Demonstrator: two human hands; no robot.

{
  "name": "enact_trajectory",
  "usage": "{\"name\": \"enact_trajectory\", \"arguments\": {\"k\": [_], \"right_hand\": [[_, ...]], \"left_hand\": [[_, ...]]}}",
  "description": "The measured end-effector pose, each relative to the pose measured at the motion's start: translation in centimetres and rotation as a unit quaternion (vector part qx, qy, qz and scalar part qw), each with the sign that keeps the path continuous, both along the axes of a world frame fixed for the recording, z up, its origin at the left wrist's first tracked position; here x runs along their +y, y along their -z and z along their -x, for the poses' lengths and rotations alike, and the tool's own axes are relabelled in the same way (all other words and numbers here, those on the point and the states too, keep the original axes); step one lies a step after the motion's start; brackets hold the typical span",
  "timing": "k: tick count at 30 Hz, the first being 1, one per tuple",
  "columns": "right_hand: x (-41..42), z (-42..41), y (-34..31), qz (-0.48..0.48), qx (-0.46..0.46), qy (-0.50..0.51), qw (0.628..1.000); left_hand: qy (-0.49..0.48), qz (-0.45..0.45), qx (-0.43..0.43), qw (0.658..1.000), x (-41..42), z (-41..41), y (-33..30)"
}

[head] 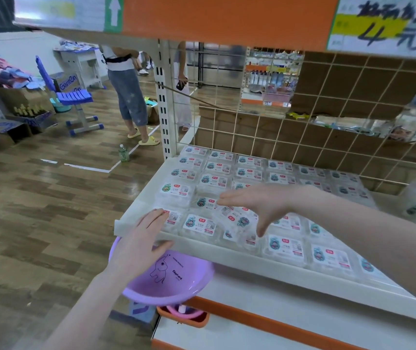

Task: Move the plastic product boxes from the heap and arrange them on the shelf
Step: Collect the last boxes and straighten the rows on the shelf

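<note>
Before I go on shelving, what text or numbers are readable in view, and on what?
"Elephant": purple basin under the shelf.
"Ganten": cardboard box on the floor, far left.
"4元": handwritten price sign, top right; the characters above it are blurred.
Labels on the plastic product boxes: too small to read.
</note>
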State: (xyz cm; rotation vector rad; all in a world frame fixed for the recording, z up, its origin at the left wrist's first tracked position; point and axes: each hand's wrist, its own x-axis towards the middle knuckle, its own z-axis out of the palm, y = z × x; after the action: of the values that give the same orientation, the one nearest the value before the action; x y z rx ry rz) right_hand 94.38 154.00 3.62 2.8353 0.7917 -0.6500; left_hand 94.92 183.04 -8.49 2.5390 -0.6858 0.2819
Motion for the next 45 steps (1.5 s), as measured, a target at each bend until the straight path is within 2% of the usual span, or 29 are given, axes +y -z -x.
{"name": "enact_trajectory", "arguments": {"k": [5, 11, 15, 18, 22, 25, 27, 31, 35, 39, 45], "right_hand": [[-0.3, -0.7, 1.1, -0.003, 0.029, -0.004, 1.000], [0.7, -0.5, 1.6, -0.028, -0.030, 0.005, 0.999], [1.7, 1.1, 1.8, -0.107, -0.082, 0.108, 0.985], [2.4, 2.5, 2.4, -0.141, -0.099, 0.217, 0.961], [4.2, 3.8, 3.7, -0.079, -0.150, 0.301, 0.938], [5.0, 4.1, 4.5, -0.040, -0.194, 0.296, 0.934], [4.5, 4.0, 4.2, -0.036, -0.193, 0.271, 0.942], [2.5, 3.3, 2.5, -0.130, -0.102, 0.174, 0.971], [1.2, 1.9, 1.5, -0.132, -0.051, 0.094, 0.986], [1.5, 0.9, 1.8, -0.135, -0.069, 0.110, 0.982], [2.5, 0.1, 3.3, -0.111, -0.153, 0.161, 0.969]], "left_hand": [[0.000, 0.003, 0.005, 1.000, -0.1, 0.0, -0.1], [-0.002, 0.015, 0.004, 1.000, -0.2, 0.2, 0.1], [-0.002, 0.013, -0.001, 1.000, -0.1, 0.2, 0.1], [-0.001, 0.003, -0.003, 1.000, 0.0, 0.2, 0.0], [0.004, -0.007, -0.005, 1.000, 0.2, 0.2, -0.1], [0.009, -0.005, -0.012, 1.000, 0.1, 0.3, -0.1], [0.010, -0.005, -0.015, 1.000, 0.1, 0.4, -0.1], [0.009, -0.012, -0.014, 1.000, 0.0, 0.5, -0.1], [0.008, -0.004, -0.015, 1.000, -0.3, 0.6, -0.2], [-0.007, 0.006, -0.013, 1.000, -0.6, 0.6, -0.4], [-0.022, 0.021, -0.016, 0.999, -1.2, 0.9, -0.7]]}}
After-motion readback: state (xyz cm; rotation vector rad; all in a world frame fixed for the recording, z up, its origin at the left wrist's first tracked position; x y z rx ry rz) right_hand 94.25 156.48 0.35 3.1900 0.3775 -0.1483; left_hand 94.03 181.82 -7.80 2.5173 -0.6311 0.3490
